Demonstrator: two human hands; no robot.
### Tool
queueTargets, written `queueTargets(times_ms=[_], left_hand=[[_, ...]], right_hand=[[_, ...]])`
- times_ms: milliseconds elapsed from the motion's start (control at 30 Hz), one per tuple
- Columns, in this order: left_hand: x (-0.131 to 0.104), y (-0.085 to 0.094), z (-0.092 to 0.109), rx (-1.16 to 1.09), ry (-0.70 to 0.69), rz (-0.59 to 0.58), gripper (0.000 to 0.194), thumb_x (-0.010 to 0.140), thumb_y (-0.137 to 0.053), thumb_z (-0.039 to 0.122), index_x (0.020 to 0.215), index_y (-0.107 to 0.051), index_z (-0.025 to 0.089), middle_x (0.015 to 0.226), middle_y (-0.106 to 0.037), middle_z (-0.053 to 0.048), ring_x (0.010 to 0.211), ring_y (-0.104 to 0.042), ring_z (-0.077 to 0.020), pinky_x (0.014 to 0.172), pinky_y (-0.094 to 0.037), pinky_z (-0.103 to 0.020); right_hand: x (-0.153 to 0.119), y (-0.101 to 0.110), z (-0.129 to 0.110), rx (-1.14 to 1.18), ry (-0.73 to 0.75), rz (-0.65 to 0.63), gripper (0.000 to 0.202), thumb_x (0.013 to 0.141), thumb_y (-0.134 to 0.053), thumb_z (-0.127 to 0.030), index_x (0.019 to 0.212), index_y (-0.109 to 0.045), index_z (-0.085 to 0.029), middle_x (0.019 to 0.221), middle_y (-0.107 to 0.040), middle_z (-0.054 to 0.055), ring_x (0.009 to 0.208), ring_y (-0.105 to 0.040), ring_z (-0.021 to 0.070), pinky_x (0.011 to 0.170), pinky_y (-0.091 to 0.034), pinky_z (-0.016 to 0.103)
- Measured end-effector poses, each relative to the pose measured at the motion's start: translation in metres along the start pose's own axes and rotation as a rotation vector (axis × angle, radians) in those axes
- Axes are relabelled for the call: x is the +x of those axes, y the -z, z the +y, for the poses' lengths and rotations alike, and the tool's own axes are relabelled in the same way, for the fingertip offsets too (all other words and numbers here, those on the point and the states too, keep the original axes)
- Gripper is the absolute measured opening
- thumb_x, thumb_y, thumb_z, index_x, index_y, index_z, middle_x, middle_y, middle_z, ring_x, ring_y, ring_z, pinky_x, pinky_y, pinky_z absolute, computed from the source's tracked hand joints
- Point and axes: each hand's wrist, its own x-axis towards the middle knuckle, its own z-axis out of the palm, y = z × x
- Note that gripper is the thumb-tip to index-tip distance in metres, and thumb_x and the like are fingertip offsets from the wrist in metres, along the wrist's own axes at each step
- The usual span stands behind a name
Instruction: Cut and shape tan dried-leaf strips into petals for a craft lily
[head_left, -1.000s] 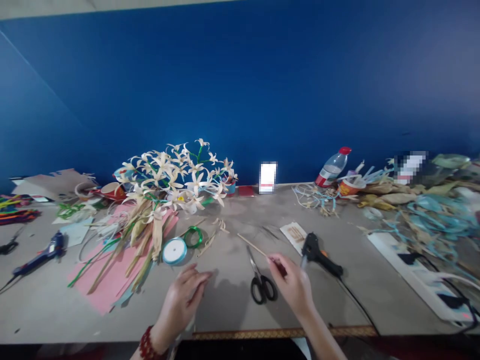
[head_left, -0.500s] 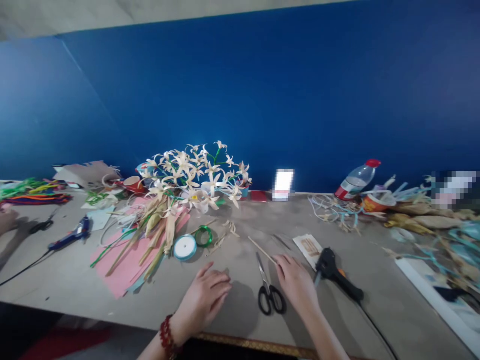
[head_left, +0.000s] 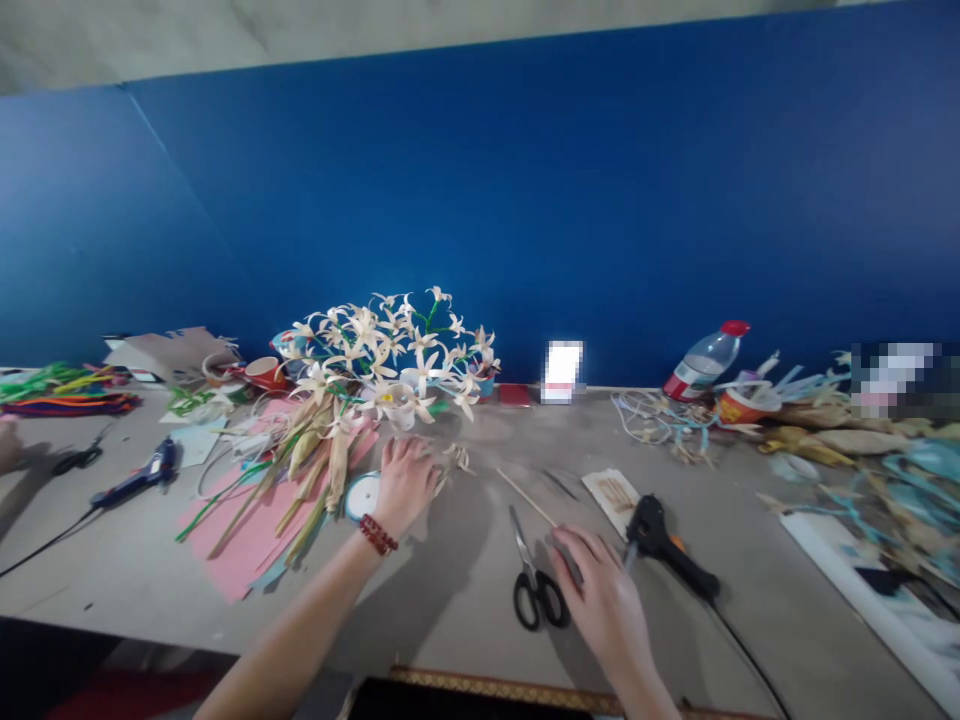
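My left hand (head_left: pixel 409 485) reaches over the craft materials, fingers stretched forward and slightly apart, covering the spot of a green ring-shaped roll. Partly under its wrist side shows a white-and-blue ribbon spool (head_left: pixel 363 496). A red bead bracelet circles that wrist. My right hand (head_left: pixel 604 595) rests low over the table, a gap between thumb and fingers and nothing visible held. Just beyond its fingertips lies the end of a thin pale stick (head_left: pixel 523 494). Black-handled scissors (head_left: pixel 531 580) lie to its left, and a black glue gun (head_left: pixel 671 545) to its right.
Behind stands a bunch of white flowers (head_left: pixel 397 350). Dried husks (head_left: pixel 304 470) lie on pink paper (head_left: pixel 217 540). A blue glue gun (head_left: pixel 139 475) is leftward, beside another person's hand (head_left: pixel 7 443). A plastic bottle (head_left: pixel 705 362) and orange cup (head_left: pixel 746 403) stand at right.
My left hand has moved forward from the table's near side to the spool and green roll. My right hand has drawn back slightly, its thumb and fingers now farther apart.
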Motion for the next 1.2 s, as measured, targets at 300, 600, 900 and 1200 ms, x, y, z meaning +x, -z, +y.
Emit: queueTargets(times_ms=[300,600,900,1200], left_hand=[[0.011,-0.032,0.009,-0.015,0.004,-0.007,0.015,0.078,-0.058,0.012,0.078,-0.070,0.020,0.107,-0.068,-0.013,0.115,-0.051,-0.0340,0.111,-0.015,-0.064],[-0.006,0.012,0.027,-0.221,-0.087,0.014,0.016,0.090,-0.050,0.018,0.089,-0.065,0.023,0.103,-0.070,-0.006,0.105,-0.059,-0.0249,0.107,-0.031,-0.049],[-0.032,0.044,0.067,-1.268,0.068,-0.366,0.024,0.090,-0.059,0.041,0.086,-0.060,0.017,0.079,-0.060,-0.002,0.071,-0.052,-0.0136,0.063,-0.040,-0.023],[-0.031,0.044,0.071,-1.389,0.090,-0.503,0.026,0.084,-0.068,0.040,0.086,-0.062,0.015,0.078,-0.060,-0.001,0.067,-0.050,-0.0114,0.062,-0.039,-0.023]], right_hand=[[-0.012,0.012,-0.002,0.009,-0.027,0.020,0.027,0.098,-0.043,-0.032,0.099,-0.067,-0.021,0.100,-0.071,0.012,0.090,-0.069,0.0265,0.078,-0.057,0.039],[0.018,0.016,-0.025,0.281,-0.039,0.020,0.021,0.096,-0.048,-0.029,0.096,-0.068,-0.023,0.099,-0.072,0.010,0.093,-0.070,0.0261,0.082,-0.057,0.037],[0.076,0.033,-0.070,0.863,-0.003,-0.253,0.024,0.091,-0.055,-0.023,0.112,-0.066,-0.022,0.105,-0.069,0.006,0.088,-0.068,0.0179,0.079,-0.055,0.029],[0.081,0.043,-0.071,0.868,-0.035,-0.291,0.010,0.090,-0.059,-0.024,0.086,-0.066,-0.020,0.083,-0.067,0.002,0.078,-0.063,0.0167,0.074,-0.049,0.027]])
